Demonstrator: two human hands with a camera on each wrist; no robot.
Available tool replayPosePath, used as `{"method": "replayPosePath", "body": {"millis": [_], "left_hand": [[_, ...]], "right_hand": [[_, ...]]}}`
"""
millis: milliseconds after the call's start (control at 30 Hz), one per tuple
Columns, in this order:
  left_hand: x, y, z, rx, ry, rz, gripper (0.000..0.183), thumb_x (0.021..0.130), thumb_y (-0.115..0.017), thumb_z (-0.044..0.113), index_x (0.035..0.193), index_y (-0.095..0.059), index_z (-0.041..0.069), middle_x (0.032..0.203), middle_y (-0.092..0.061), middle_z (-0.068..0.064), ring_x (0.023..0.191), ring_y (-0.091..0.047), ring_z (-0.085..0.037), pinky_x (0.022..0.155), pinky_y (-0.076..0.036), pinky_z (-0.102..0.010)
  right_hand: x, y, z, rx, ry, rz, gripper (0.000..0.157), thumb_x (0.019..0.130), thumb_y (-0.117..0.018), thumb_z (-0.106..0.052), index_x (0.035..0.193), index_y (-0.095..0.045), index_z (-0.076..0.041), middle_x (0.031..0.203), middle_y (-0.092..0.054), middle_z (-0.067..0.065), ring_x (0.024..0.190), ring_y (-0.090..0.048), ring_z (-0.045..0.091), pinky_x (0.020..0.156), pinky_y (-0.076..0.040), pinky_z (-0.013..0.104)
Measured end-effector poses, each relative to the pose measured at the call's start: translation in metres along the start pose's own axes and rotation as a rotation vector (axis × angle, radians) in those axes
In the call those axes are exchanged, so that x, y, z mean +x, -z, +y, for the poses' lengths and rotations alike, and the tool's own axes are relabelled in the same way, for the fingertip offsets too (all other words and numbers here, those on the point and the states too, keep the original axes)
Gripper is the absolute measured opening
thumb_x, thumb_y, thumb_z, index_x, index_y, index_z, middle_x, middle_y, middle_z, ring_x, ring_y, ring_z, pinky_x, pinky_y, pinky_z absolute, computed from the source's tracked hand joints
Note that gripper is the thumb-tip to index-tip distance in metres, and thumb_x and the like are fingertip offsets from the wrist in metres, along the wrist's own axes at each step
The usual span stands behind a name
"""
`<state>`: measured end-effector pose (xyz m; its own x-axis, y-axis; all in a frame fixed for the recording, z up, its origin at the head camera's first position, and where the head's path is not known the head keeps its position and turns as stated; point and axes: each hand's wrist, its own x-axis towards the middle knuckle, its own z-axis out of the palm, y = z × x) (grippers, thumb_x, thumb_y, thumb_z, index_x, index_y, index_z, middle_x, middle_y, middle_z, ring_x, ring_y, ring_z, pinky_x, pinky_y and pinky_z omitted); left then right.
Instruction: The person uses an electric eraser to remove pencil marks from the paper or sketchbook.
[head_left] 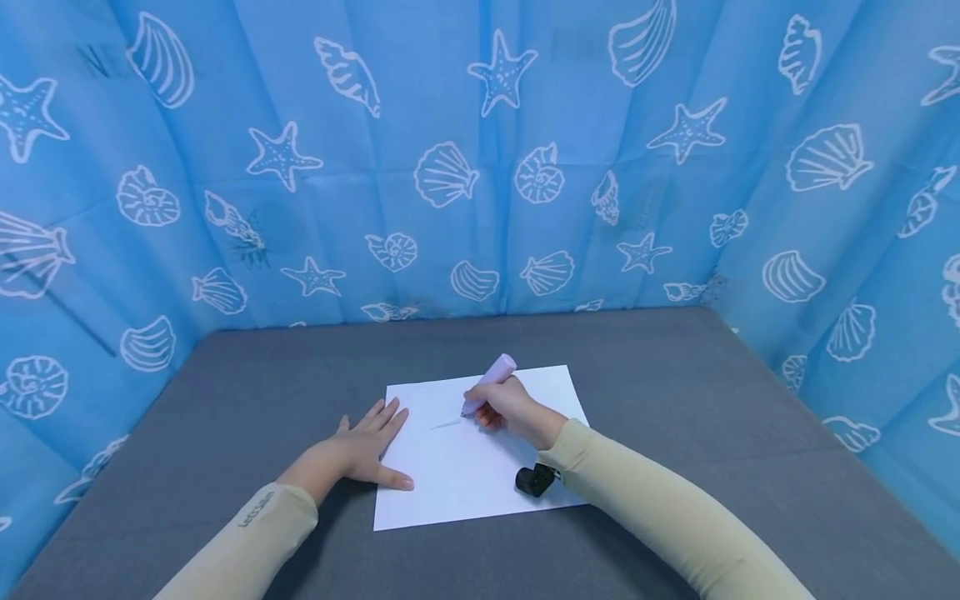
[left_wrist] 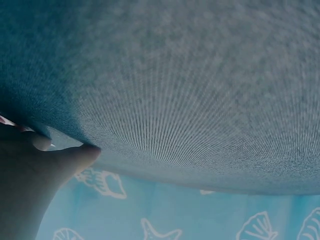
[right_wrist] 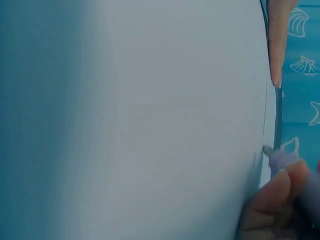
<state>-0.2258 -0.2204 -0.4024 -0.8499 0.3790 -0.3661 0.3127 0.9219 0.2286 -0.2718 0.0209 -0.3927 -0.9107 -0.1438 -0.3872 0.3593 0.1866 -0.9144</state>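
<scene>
A white sheet of paper lies flat in front of the person. The left hand rests along its left edge, fingers spread, with the thumb and fingertips on the paper. In the right hand is a thick lavender pen, pinched between thumb and fingers and tilted up to the right. Its narrow tip is right at the paper, near one end of a thin grey line. The right wrist view shows the pen close over the sheet.
A grey cloth-covered table surrounds the paper. Blue curtains with white shells and starfish hang behind it and along both sides. A small black wrist camera sits under the right sleeve, over the paper.
</scene>
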Motion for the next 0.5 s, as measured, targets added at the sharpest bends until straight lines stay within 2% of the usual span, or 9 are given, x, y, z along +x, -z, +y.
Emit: {"method": "replayPosePath", "body": {"millis": [267, 500], "left_hand": [[-0.0005, 0.0005, -0.0007, 0.002, 0.007, 0.0, 0.115, 0.074, -0.066, 0.073, 0.156, -0.016, 0.009, 0.162, -0.003, -0.014, 0.147, 0.0, -0.036, 0.106, -0.006, -0.072], [0.002, 0.0009, 0.0002, -0.005, 0.012, 0.0, 0.116, 0.073, -0.066, 0.073, 0.156, -0.016, 0.009, 0.163, -0.003, -0.013, 0.148, 0.001, -0.035, 0.107, -0.005, -0.071]], "right_hand": [[0.0, 0.0002, -0.0015, -0.036, 0.004, -0.076, 0.02, 0.087, -0.067, -0.012, 0.095, -0.054, 0.001, 0.061, -0.051, 0.007, 0.048, -0.046, 0.013, 0.047, -0.042, 0.023], [0.0038, 0.0077, -0.0003, 0.059, -0.007, -0.108, 0.019, 0.087, -0.064, -0.011, 0.097, -0.059, 0.004, 0.065, -0.057, 0.01, 0.05, -0.052, 0.014, 0.05, -0.047, 0.023]]}}
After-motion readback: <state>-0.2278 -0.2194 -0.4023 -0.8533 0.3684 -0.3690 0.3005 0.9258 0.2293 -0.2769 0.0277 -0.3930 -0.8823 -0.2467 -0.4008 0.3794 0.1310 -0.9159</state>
